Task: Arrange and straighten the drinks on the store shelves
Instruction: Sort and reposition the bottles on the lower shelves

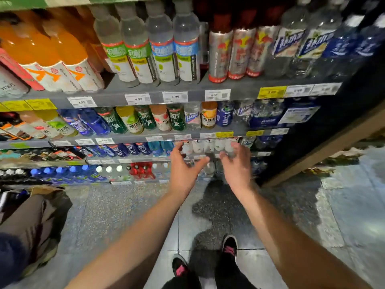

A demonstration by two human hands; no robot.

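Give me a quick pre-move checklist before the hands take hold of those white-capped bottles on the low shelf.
1. Left hand free: ok, fingers spread, holding nothing.
2. Right hand free: ok, open, holding nothing.
3. Hands lined up with the white-capped bottles: ok, both hover in front of that row.
4. Contact with the bottles: cannot tell, motion blur hides the fingertips.
5. Row straight: cannot tell, the hands cover part of it.
6. Floor space to step: ok, though the cardboard box sits to the left.
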